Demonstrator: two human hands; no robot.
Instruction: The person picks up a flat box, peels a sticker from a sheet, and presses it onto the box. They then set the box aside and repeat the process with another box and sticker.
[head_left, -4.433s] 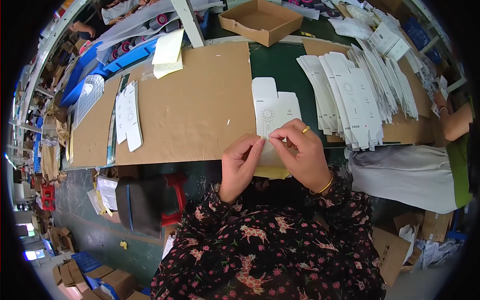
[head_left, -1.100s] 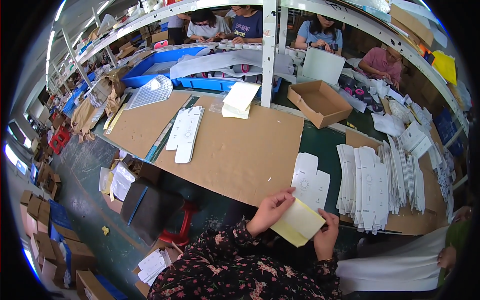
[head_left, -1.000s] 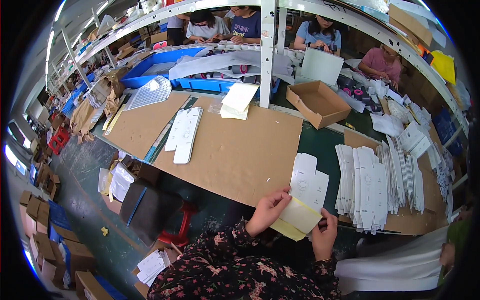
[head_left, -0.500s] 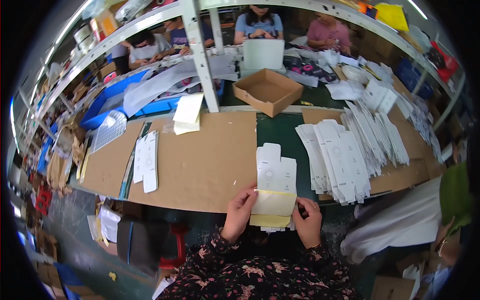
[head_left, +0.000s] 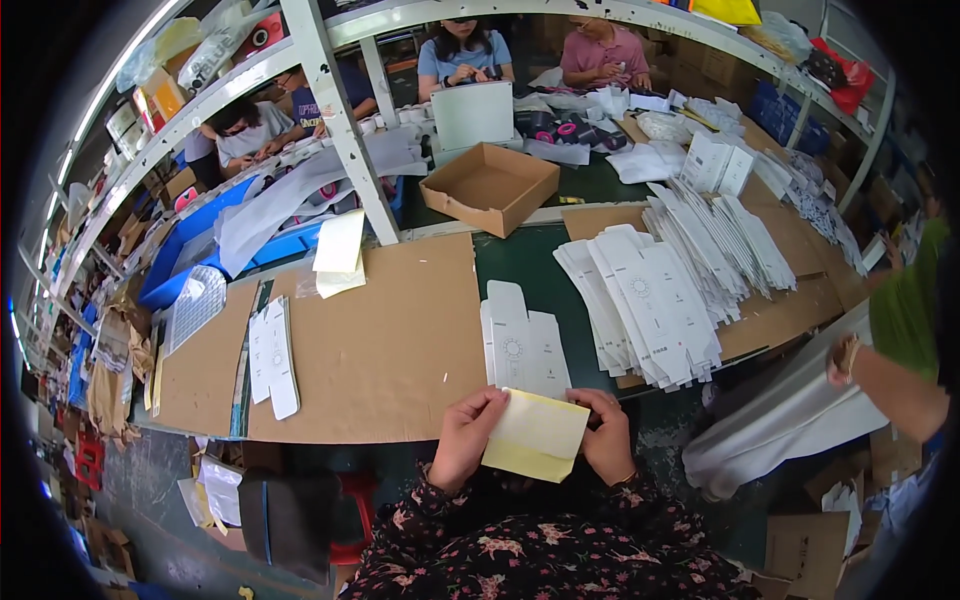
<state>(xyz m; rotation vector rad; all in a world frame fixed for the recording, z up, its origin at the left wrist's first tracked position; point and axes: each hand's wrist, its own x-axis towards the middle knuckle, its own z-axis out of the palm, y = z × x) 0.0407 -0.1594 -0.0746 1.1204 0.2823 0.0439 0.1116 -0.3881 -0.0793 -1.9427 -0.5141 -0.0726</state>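
Observation:
A pale yellow paper sheet (head_left: 538,432) is stretched between my two hands, slightly tilted, in front of the table edge. My left hand (head_left: 468,432) pinches its upper left corner between thumb and fingers. At the upper right corner, my right hand (head_left: 605,436) is closed on the same sheet. Just beyond it lie flat white printed box blanks (head_left: 522,345), their near ends hidden by the sheet. To the right, a fanned pile of similar blanks (head_left: 655,305) covers the tabletop.
More blanks (head_left: 272,355) lie on the cardboard-covered table (head_left: 390,340) at left. Yellow sheets (head_left: 340,250) rest by the shelf post (head_left: 345,130). Behind are an open brown carton (head_left: 490,190) and a blue tray (head_left: 165,275). Several people sit opposite; another's arm (head_left: 900,385) is at right.
The yellow sheet has tilted, and the box blank ends that showed below it are no longer visible. My view has shifted, and a person's arm reaches further in at right.

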